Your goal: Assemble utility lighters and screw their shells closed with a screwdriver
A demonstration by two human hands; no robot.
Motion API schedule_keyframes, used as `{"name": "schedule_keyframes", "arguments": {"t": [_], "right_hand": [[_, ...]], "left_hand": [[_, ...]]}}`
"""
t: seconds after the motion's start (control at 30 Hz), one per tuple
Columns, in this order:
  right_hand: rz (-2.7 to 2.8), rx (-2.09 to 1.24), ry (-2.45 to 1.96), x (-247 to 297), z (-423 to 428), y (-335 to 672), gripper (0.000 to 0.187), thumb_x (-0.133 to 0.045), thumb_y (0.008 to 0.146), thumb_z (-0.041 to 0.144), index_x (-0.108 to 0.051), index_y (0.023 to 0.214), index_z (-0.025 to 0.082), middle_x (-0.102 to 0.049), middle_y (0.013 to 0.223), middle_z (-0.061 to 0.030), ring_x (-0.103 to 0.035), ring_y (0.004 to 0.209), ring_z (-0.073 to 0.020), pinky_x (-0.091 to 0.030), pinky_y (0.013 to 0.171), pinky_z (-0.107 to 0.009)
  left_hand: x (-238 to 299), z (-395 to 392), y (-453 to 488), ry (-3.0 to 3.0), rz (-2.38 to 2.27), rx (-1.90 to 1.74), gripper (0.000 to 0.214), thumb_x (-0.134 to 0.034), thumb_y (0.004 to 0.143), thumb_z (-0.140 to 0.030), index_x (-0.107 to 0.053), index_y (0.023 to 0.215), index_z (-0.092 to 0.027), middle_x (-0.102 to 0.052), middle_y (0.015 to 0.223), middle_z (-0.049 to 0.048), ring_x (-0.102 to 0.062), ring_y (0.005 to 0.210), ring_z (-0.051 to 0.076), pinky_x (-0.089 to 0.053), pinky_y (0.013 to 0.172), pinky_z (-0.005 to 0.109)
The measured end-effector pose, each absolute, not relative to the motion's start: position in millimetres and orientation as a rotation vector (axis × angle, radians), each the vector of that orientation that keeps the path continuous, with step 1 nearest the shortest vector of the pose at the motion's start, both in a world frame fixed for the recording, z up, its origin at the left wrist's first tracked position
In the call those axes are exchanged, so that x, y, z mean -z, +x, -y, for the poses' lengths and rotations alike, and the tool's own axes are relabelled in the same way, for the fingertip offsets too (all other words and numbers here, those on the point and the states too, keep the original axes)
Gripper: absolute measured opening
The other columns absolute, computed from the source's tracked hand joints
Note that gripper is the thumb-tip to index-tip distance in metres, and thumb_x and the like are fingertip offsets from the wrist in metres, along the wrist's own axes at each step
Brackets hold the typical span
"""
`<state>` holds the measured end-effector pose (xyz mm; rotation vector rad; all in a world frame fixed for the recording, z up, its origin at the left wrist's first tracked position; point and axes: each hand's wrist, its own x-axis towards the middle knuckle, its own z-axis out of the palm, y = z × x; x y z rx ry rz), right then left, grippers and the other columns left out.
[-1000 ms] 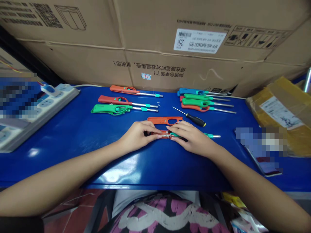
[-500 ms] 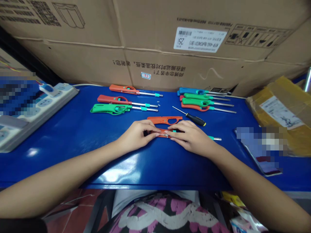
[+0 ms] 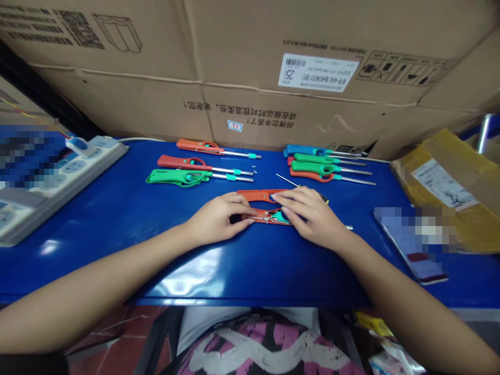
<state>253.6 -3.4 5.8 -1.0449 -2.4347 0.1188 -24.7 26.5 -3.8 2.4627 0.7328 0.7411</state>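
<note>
Pinching an opened orange lighter (image 3: 261,213) mid-frame, my left hand (image 3: 219,219) seemingly steadies its innards (image 3: 278,215); my right hand (image 3: 312,216) is spread.

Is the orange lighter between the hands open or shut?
Open: the lighter shows its inner parts, and a separate orange half-shell lies beyond it.

we see that the table (image 3: 187,281) looks smooth and glossy, the orange casing (image 3: 261,213) plastic, the carton (image 3: 242,62) matt cardboard.
</note>
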Motion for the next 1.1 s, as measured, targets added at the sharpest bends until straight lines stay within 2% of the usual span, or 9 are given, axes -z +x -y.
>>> {"name": "schedule_keyframes", "arguments": {"t": [0.13, 0.33, 0.53, 0.63, 0.8, 0.87, 0.97, 1.03, 1.1], "right_hand": [[2.304, -0.036, -1.197, -4.5, -5.8, 264.9, 0.028, -0.053, 0.100, 0.019, -0.074, 0.117, 0.025, -0.071, 0.122, -0.0103, -0.060, 0.116, -0.0296, -0.051, 0.098, -0.053], [2.424, -0.009, -1.299, -0.9, -9.7, 272.5, 0.024, -0.061, 0.096, 0.018, -0.077, 0.111, 0.028, -0.063, 0.135, -0.0120, -0.054, 0.125, -0.0351, -0.048, 0.097, -0.059], [2.340, -0.111, -1.367, -3.3, -8.7, 269.4, 0.004, -0.067, 0.091, 0.023, -0.070, 0.088, 0.023, -0.066, 0.127, -0.0106, -0.058, 0.122, -0.0345, -0.047, 0.096, -0.059], [2.229, -0.192, -1.332, -8.3, -6.6, 266.3, 0.005, -0.064, 0.093, 0.023, -0.065, 0.089, 0.022, -0.069, 0.119, -0.0108, -0.062, 0.116, -0.0322, -0.048, 0.097, -0.057], [1.826, -0.596, -1.233, -13.9, -2.9, 259.3, 0.014, -0.062, 0.095, 0.032, -0.062, 0.087, 0.021, -0.072, 0.114, -0.0115, -0.069, 0.108, -0.0257, -0.059, 0.091, -0.044], [1.664, -0.809, -1.219, -13.9, -2.6, 257.8, 0.022, -0.067, 0.092, 0.041, -0.063, 0.086, 0.021, -0.072, 0.117, -0.0120, -0.070, 0.108, -0.0254, -0.061, 0.091, -0.042], [1.551, -1.017, -1.214, -13.7, -2.1, 257.6, 0.030, -0.072, 0.088, 0.048, -0.064, 0.086, 0.019, -0.073, 0.118, -0.0124, -0.072, 0.104, -0.0246, -0.062, 0.090, -0.041], [1.568, -1.062, -1.229, -14.6, -0.6, 258.2, 0.029, -0.071, 0.088, 0.046, -0.066, 0.093, 0.018, -0.073, 0.118, -0.0122, -0.074, 0.098, -0.0233, -0.063, 0.085, -0.039], [1.694, -1.033, -1.235, -16.3, 2.1, 258.6, 0.031, -0.070, 0.089, 0.041, -0.067, 0.110, 0.019, -0.073, 0.119, -0.0114, -0.074, 0.093, -0.0216, -0.063, 0.082, -0.039]], "left_hand": [[-0.4, -27.9, -29.3, 2.578, -0.754, -0.714, 0.026, -0.066, 0.094, -0.025, -0.073, 0.118, -0.019, -0.074, 0.103, 0.0069, -0.066, 0.095, 0.021, -0.055, 0.087, 0.036], [-3.5, -33.2, -30.7, 2.624, -0.689, -0.761, 0.025, -0.063, 0.097, -0.029, -0.072, 0.117, -0.018, -0.072, 0.112, 0.0083, -0.063, 0.098, 0.021, -0.052, 0.091, 0.037], [0.3, -35.4, -28.3, 2.705, -0.708, -0.717, 0.033, -0.059, 0.100, -0.032, -0.065, 0.132, -0.023, -0.064, 0.135, 0.0110, -0.058, 0.123, 0.027, -0.046, 0.106, 0.047], [0.8, -36.8, -29.6, 2.730, -0.756, -0.751, 0.039, -0.056, 0.102, -0.030, -0.059, 0.140, -0.024, -0.059, 0.143, 0.0112, -0.054, 0.132, 0.028, -0.044, 0.111, 0.050], [-4.3, -39.0, -32.6, 2.872, -0.831, -0.860, 0.046, -0.061, 0.099, -0.025, -0.056, 0.145, -0.026, -0.057, 0.149, 0.0116, -0.050, 0.137, 0.032, -0.042, 0.113, 0.052], [-6.3, -39.0, -33.0, 2.906, -0.838, -0.877, 0.047, -0.064, 0.098, -0.027, -0.057, 0.144, -0.028, -0.060, 0.146, 0.0112, -0.052, 0.135, 0.032, -0.043, 0.111, 0.052], [-6.5, -38.7, -33.2, 2.898, -0.792, -0.896, 0.043, -0.063, 0.099, -0.027, -0.058, 0.142, -0.026, -0.069, 0.133, 0.0110, -0.063, 0.122, 0.028, -0.050, 0.102, 0.045], [-5.2, -38.9, -33.6, 2.872, -0.745, -0.898, 0.042, -0.061, 0.100, -0.028, -0.057, 0.142, -0.023, -0.071, 0.128, 0.0112, -0.067, 0.113, 0.024, -0.053, 0.097, 0.040], [-3.8, -39.5, -34.4, 2.865, -0.674, -0.856, 0.042, -0.059, 0.101, -0.028, -0.056, 0.143, -0.020, -0.071, 0.128, 0.0121, -0.068, 0.111, 0.023, -0.054, 0.096, 0.039]]}}
